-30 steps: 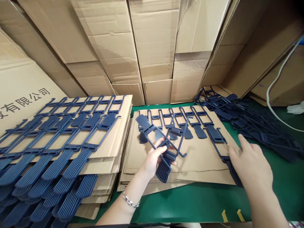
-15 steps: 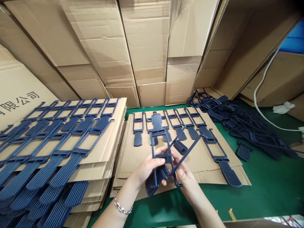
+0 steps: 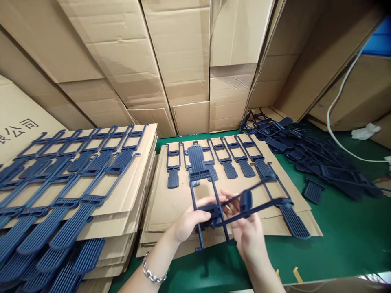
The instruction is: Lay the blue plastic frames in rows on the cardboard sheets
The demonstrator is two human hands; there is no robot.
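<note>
In my left hand (image 3: 188, 221) is a dark blue plastic frame (image 3: 196, 158) with a ribbed paddle at its far end; the thumb presses on its crossbar. My right hand (image 3: 249, 234) has its fingers around a second dark blue frame (image 3: 246, 201), which lies crosswise and points to the right. The two frames meet and overlap between my hands, and I cannot tell whether they are joined. Beneath, a cardboard sheet (image 3: 165, 207) bears a row of similar ribbed frames (image 3: 229, 170). One longer piece (image 3: 295, 221) lies at the sheet's right edge.
At left, a tall stack of cardboard sheets (image 3: 122, 207) carries rows of blue frames (image 3: 73, 215). A tangled heap of blue parts (image 3: 326, 162) lies on the green table (image 3: 345, 240) at right. Cardboard panels (image 3: 180, 53) wall the back. A white cable (image 3: 331, 130) hangs at right.
The right-hand frame has swung down from a steep slant to nearly level, pointing right. My right hand has turned and shifted slightly right. The camera view has moved a little.
</note>
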